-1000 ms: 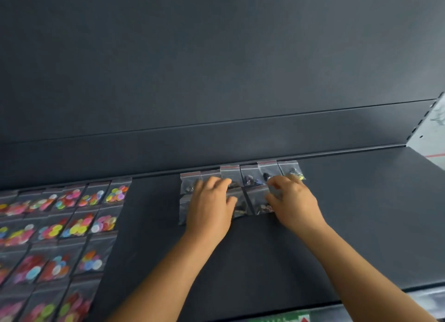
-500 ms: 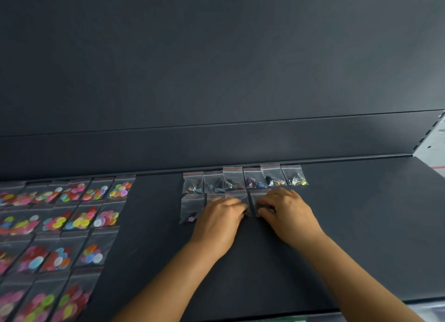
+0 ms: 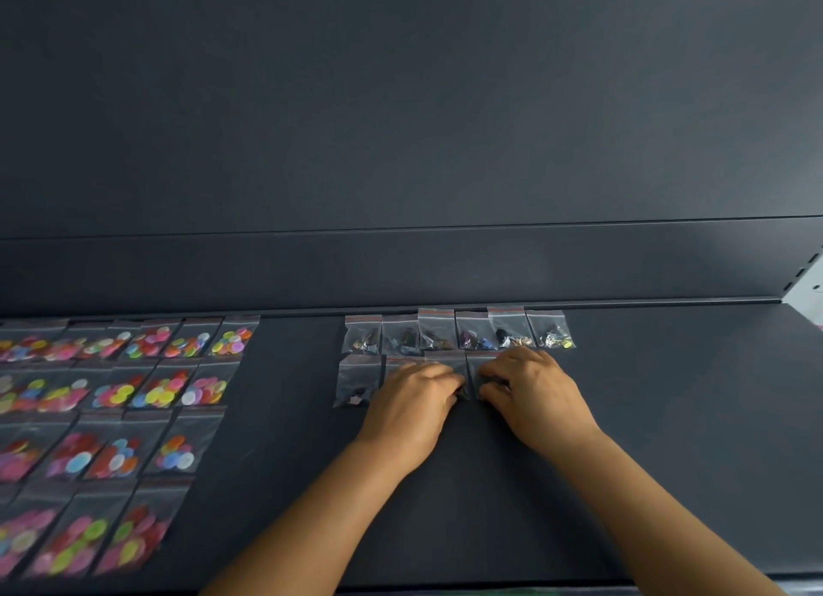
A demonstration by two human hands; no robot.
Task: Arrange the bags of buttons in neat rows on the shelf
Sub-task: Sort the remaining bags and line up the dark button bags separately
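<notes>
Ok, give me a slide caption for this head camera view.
Both hands set small button bags in a second row on the dark shelf.

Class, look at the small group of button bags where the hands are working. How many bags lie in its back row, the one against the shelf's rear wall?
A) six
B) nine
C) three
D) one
A: six small bags sit side by side along the rear wall, from the leftmost to the rightmost, just behind the left hand and right hand.
</notes>
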